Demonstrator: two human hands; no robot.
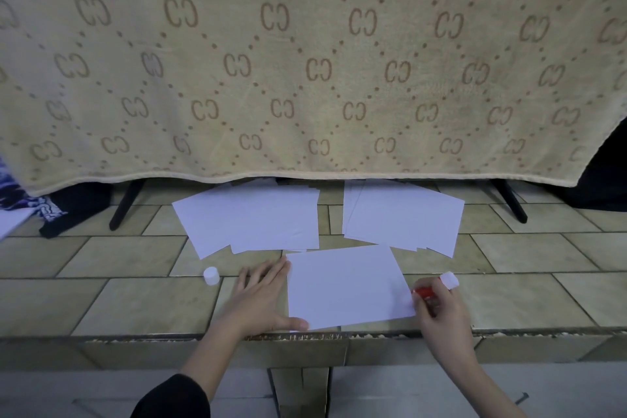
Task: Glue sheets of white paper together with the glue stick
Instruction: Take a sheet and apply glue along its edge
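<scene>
Tiled table [142, 302], seen from above; a patterned beige cloth [305, 61] hangs behind its far edge.

Far-left edge — dark and printed fabric [51, 210] lies heaped. Nearer the front edge, left of centre, a white cap [211, 276] stands alone, apart from the glue stick it is judged to belong to.

Left hand [263, 295] is laid flat, fingers straight and spread, against the left edge of the single sheet [346, 285]; the thumb presses the sheet's near-left corner. The sheet lies at the front edge, centre. No glue trace can be made out on it.

Behind it, toward the far edge, two loose stacks are spread: the left stack [251, 217] and the right stack [403, 214], just apart from each other, the single sheet's far edge almost touching both.

Right hand [441, 312] is curled round the glue stick [431, 292] — red body, white base pointing away to the right, tip at the sheet's right edge, near its front corner.

Step judged in hand: glue being laid along the right margin while the sheet is pinned. Next move calls for steady left-hand pressure, a stroke kept on the paper rather than the tiles, then a sheet drawn from a stack and aligned on top.
</scene>
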